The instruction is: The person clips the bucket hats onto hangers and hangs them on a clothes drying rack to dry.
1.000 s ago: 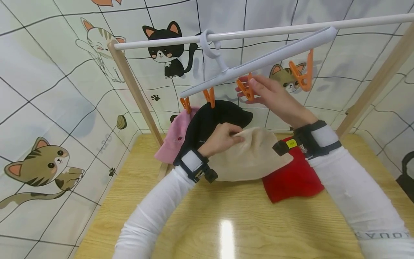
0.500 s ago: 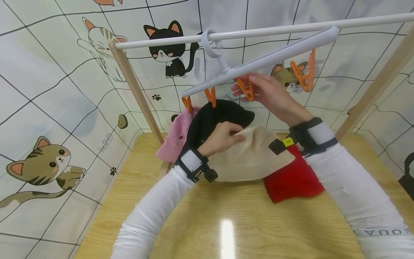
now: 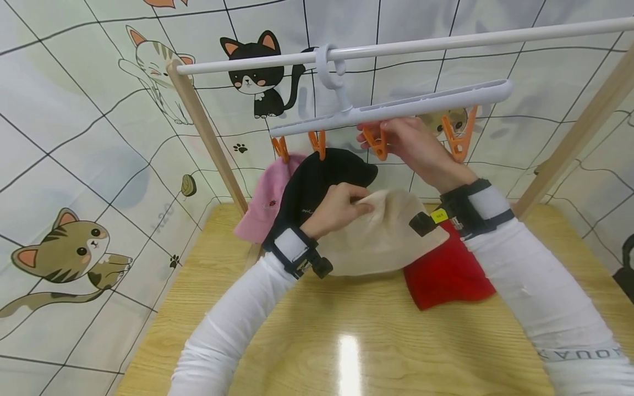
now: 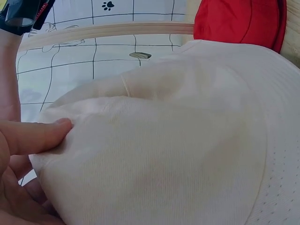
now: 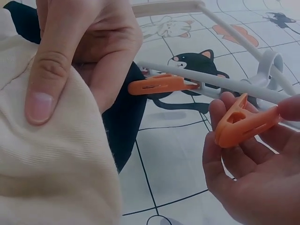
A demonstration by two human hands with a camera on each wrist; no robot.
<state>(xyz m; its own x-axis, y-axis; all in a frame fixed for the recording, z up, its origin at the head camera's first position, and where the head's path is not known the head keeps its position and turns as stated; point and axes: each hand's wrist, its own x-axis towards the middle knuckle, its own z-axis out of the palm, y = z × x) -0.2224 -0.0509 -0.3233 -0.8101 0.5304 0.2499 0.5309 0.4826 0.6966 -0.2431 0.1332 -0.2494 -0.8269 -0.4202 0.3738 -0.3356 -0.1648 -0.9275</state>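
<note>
My left hand [image 3: 339, 212] pinches the crown of a cream cloth hat [image 3: 383, 242], thumb on the outside as the left wrist view shows. The hat hangs just above the table. My right hand [image 3: 413, 146] holds an orange clip [image 5: 241, 124] under the pale hanger [image 3: 396, 110], thumb at one handle and fingers around the other. Nothing sits in that clip's jaws. At the hanger's left, two more orange clips hold a pink hat [image 3: 267, 203] and a black hat [image 3: 309, 190]. Farther right dangles another orange clip [image 3: 458, 137] with nothing in it.
The hanger hooks over a white rod [image 3: 446, 43] on wooden posts [image 3: 205, 135]. A red hat [image 3: 446, 280] lies on the wooden table [image 3: 297, 335], partly behind the cream hat. A cat-print wall [image 3: 74, 165] stands behind and at the left.
The hanger has tipped toward level, its right end lower and its left end slightly higher. Its clips shifted with it. The left hand still pinches the cream hat in nearly the same place.
</note>
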